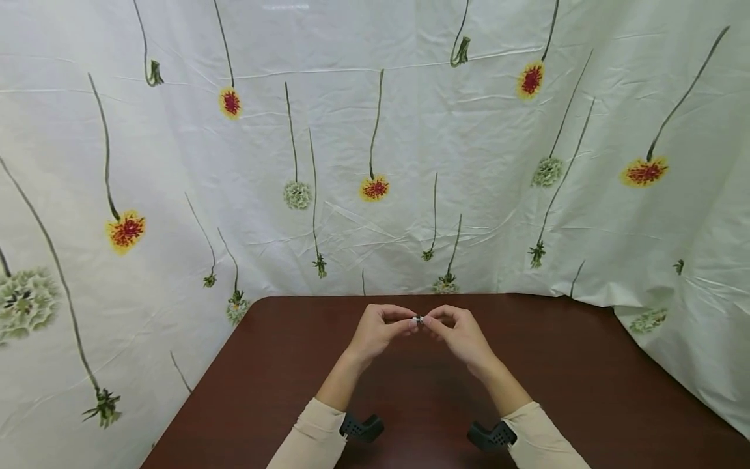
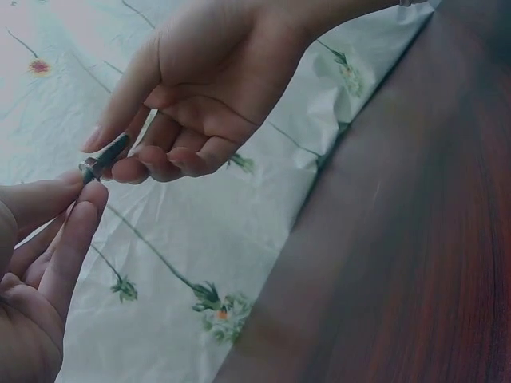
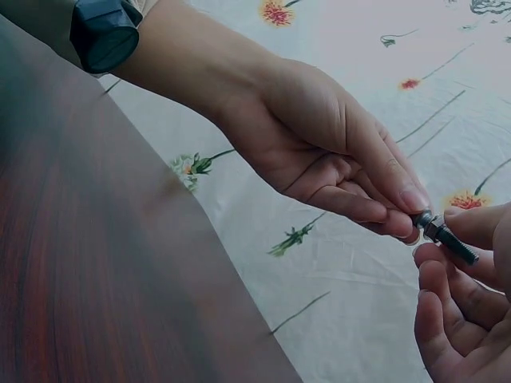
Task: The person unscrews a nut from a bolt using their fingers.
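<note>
A small metal bolt (image 3: 457, 246) is held up between both hands, clear above the table. It has a dark threaded shank, and a shiny nut (image 3: 433, 229) sits near its head end. My left hand (image 1: 373, 331) pinches the head end between thumb and fingertips. From the other side, my right hand (image 1: 464, 335) holds thumb and fingertips around the nut and shank. In the left wrist view the shank (image 2: 110, 153) points toward the right hand's palm, between its thumb and curled fingers. The fingertips partly cover the head.
Below the hands spreads a dark red-brown table (image 1: 281, 365). A white cloth (image 1: 263, 150) printed with flowers hangs behind it and along its sides. Each wrist carries a black camera mount (image 1: 362, 428) beside a cream sleeve (image 1: 313, 436).
</note>
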A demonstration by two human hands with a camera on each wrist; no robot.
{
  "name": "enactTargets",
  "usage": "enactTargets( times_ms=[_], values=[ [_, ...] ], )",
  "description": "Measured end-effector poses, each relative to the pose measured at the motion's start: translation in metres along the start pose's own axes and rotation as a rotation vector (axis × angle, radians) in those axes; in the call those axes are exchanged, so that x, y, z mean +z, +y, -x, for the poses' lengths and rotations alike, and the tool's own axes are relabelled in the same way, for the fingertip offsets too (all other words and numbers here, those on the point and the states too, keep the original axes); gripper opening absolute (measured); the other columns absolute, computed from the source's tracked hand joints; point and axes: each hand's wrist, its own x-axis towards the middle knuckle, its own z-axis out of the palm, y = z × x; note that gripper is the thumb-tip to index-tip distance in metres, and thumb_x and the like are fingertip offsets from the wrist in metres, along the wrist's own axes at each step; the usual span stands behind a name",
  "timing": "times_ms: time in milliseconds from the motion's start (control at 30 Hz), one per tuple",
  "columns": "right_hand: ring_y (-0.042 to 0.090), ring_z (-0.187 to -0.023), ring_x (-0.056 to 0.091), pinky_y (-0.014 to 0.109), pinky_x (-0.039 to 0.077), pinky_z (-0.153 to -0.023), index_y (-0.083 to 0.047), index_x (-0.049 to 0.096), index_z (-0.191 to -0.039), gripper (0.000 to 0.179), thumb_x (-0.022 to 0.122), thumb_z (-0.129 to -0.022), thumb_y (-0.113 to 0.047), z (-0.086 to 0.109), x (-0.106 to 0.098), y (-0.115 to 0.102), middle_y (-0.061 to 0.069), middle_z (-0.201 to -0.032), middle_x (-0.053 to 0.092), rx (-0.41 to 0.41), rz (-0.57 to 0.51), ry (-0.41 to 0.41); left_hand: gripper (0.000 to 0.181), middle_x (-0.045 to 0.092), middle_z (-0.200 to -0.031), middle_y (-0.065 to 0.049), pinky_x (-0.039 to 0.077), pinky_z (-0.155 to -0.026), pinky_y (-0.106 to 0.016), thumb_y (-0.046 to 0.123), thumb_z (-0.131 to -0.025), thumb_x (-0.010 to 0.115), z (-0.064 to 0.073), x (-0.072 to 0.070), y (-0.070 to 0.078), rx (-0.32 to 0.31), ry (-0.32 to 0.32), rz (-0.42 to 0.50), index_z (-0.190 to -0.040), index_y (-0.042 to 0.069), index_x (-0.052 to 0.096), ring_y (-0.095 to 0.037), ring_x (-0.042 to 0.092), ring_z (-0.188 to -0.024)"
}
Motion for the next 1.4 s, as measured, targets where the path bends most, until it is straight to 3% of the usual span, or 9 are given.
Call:
enactTargets(
  times_ms=[167, 433, 533, 667, 867, 1033, 1167, 1400],
  values=[
    [0.041, -0.090, 0.066, 0.041, 0.058, -0.077, -0.001, 0.074, -0.101, 0.014, 0.073, -0.099, -0.015, 0.0001, 0.0004, 0.0014, 0.017, -0.094, 0.073, -0.026, 0.015, 0.012, 0.018, 0.076, -0.098, -0.017, 0.062, -0.082, -0.045, 0.000, -0.093, 0.076, 0.0002, 0.0022, 0.0012, -0.001, -0.016, 0.000, -0.107, -0.010, 0.076, -0.023, 0.075, -0.087],
    [0.028, -0.088, 0.069, 0.033, 0.056, -0.075, 0.000, 0.072, -0.104, 0.015, 0.079, -0.092, -0.004, -0.0006, 0.0013, 0.0017, 0.011, -0.099, 0.074, -0.078, 0.025, 0.008, 0.016, 0.076, -0.098, -0.016, 0.062, -0.081, -0.045, -0.003, -0.093, 0.075, 0.0000, 0.0029, -0.0004, 0.000, -0.004, 0.021, -0.107, -0.011, 0.075, -0.024, 0.075, -0.087],
    [0.025, -0.087, 0.069, 0.035, 0.057, -0.075, 0.001, 0.071, -0.108, 0.018, 0.078, -0.094, -0.007, 0.0001, 0.0020, 0.0006, 0.010, -0.100, 0.073, -0.075, 0.030, 0.009, 0.016, 0.076, -0.099, -0.016, 0.062, -0.081, -0.043, -0.002, -0.093, 0.075, 0.0003, 0.0029, -0.0003, -0.005, 0.001, 0.023, -0.107, -0.011, 0.075, -0.025, 0.075, -0.087],
    [0.032, -0.087, 0.068, 0.044, 0.058, -0.076, -0.002, 0.074, -0.107, 0.017, 0.073, -0.099, -0.017, 0.0017, 0.0031, -0.0021, 0.010, -0.095, 0.072, -0.017, 0.044, 0.033, 0.017, 0.077, -0.100, -0.016, 0.062, -0.080, -0.041, -0.002, -0.093, 0.075, 0.0006, 0.0033, 0.0006, -0.010, 0.006, 0.013, -0.107, -0.011, 0.075, -0.024, 0.076, -0.087],
    [0.049, -0.092, 0.065, 0.059, 0.057, -0.081, -0.003, 0.076, -0.104, 0.011, 0.072, -0.099, -0.013, 0.0018, 0.0035, -0.0021, 0.023, -0.098, 0.071, 0.000, 0.028, 0.023, 0.020, 0.077, -0.099, -0.016, 0.062, -0.080, -0.038, -0.002, -0.093, 0.074, 0.0002, 0.0038, 0.0006, -0.004, 0.002, 0.026, -0.108, -0.015, 0.072, -0.021, 0.075, -0.086],
    [0.034, -0.092, 0.068, 0.043, 0.057, -0.076, -0.004, 0.074, -0.105, 0.011, 0.076, -0.096, -0.010, 0.0011, 0.0026, -0.0008, 0.013, -0.101, 0.073, -0.037, 0.051, 0.017, 0.017, 0.076, -0.099, -0.016, 0.062, -0.081, -0.041, -0.003, -0.093, 0.074, 0.0006, 0.0039, 0.0010, -0.003, 0.000, 0.036, -0.107, -0.013, 0.074, -0.021, 0.076, -0.086],
    [0.025, -0.090, 0.068, 0.035, 0.055, -0.075, -0.002, 0.072, -0.112, 0.021, 0.079, -0.093, -0.009, 0.0012, 0.0031, 0.0003, 0.011, -0.107, 0.073, -0.053, 0.062, 0.025, 0.016, 0.076, -0.099, -0.017, 0.062, -0.082, -0.044, -0.004, -0.093, 0.074, 0.0007, 0.0037, 0.0008, -0.009, -0.003, 0.044, -0.107, -0.013, 0.074, -0.020, 0.075, -0.085],
    [0.041, -0.089, 0.066, 0.045, 0.059, -0.075, -0.003, 0.076, -0.108, 0.017, 0.071, -0.101, -0.018, 0.0015, 0.0070, 0.0021, 0.016, -0.097, 0.073, -0.034, 0.053, 0.032, 0.018, 0.076, -0.099, -0.020, 0.062, -0.080, -0.041, -0.005, -0.093, 0.074, 0.0004, 0.0036, 0.0013, -0.004, 0.000, 0.039, -0.107, -0.015, 0.073, -0.022, 0.075, -0.086]
  ],
)
